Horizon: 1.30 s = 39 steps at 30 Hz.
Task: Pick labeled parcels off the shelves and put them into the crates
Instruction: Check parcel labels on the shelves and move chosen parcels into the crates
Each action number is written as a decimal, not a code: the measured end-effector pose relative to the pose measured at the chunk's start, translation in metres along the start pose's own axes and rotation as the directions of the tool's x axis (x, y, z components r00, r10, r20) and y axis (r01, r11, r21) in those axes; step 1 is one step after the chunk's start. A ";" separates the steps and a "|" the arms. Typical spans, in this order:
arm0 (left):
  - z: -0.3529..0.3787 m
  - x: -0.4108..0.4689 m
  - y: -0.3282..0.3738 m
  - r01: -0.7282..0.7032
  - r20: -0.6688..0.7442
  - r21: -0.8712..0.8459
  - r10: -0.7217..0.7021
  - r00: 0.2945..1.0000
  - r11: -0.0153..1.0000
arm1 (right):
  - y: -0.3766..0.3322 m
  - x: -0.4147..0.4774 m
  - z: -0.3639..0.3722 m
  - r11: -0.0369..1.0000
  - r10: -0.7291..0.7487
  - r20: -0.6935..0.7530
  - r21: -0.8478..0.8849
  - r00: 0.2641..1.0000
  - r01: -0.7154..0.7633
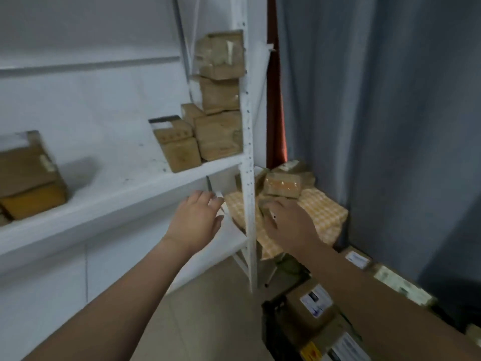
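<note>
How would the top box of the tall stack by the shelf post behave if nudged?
Likely stiff: the top box is taped cardboard. It probably tips or slides easily, since it sits crooked atop the stack. Weight is unclear.

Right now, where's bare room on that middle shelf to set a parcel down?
Free: the white shelf board between the left boxes and the tilted box. Crowded: the stacked boxes against the upright post, and the checked cloth beyond it, piled with parcels.
</note>
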<state>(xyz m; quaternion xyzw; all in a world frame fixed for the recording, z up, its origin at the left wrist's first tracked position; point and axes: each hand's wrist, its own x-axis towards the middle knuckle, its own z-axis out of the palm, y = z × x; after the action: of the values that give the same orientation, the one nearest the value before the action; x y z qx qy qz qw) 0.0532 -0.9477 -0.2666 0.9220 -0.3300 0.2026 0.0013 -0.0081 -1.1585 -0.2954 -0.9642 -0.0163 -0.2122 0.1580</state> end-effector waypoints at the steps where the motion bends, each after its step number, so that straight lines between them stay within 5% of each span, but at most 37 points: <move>1: -0.006 0.001 -0.021 0.027 -0.026 0.010 -0.027 0.999 1.000 | -0.016 0.016 0.002 1.000 -0.011 -0.007 0.013 1.000 0.011; 9: -0.013 0.008 -0.130 0.162 -0.101 0.013 -0.160 0.982 0.987 | -0.108 0.110 0.041 0.986 -0.105 -0.041 0.125 0.994 0.110; 19: 0.024 0.079 -0.216 0.328 -0.136 -0.107 -0.341 0.930 0.939 | -0.124 0.227 0.079 0.953 -0.227 -0.083 0.187 0.970 0.238; 27: 0.052 0.154 -0.259 0.205 -0.102 0.058 -0.198 0.975 0.977 | -0.126 0.289 0.110 0.945 -0.275 -0.046 0.169 0.960 0.279; 32: 0.047 0.163 -0.279 0.004 -0.233 0.090 0.017 0.972 0.996 | -0.122 0.300 0.120 0.944 -0.266 -0.127 0.167 0.956 0.284; 36: 0.034 0.139 -0.296 0.023 -0.426 -0.092 -0.060 0.903 0.995 | -0.137 0.312 0.119 0.917 -0.292 -0.233 0.207 0.928 0.341; 39: 0.015 0.118 -0.303 0.158 -0.482 -0.509 -0.432 0.762 0.846 | -0.159 0.325 0.114 0.851 -0.312 -0.310 0.329 0.898 0.409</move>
<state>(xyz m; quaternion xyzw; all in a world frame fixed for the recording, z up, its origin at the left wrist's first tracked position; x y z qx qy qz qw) 0.3257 -0.7844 -0.1962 0.8316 -0.1965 0.3908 0.3422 0.3180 -0.9837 -0.2113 -0.8596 -0.2198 -0.3483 0.3023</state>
